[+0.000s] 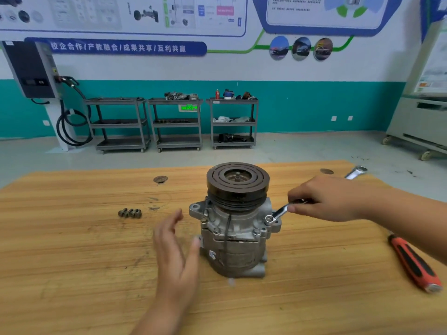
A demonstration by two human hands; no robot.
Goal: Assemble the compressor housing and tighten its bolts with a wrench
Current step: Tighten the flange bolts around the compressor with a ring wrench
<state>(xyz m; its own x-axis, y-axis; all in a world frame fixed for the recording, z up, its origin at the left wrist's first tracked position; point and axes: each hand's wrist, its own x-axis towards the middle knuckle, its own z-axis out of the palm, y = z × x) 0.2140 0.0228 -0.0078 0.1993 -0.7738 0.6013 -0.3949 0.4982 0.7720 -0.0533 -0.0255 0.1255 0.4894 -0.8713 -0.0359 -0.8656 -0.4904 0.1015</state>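
Note:
A grey metal compressor [233,240] stands upright mid-table, its dark pulley [237,181] on top. My right hand [326,198] grips a silver wrench [278,213] whose ring end sits over a bolt on the housing's right flange. Its other end pokes out behind my hand at the far table edge. Other bolts show on the front flange [256,231]. My left hand [176,247] hovers just left of the housing with fingers straight, its thumb close to the body. Three loose bolts [130,213] lie on the table to the left.
An orange-and-black handled tool [414,263] lies on the wooden table [72,262] at the right. Two round holes mark the tabletop's far side. Grey shelf carts [175,124] and a charging unit stand by the far wall.

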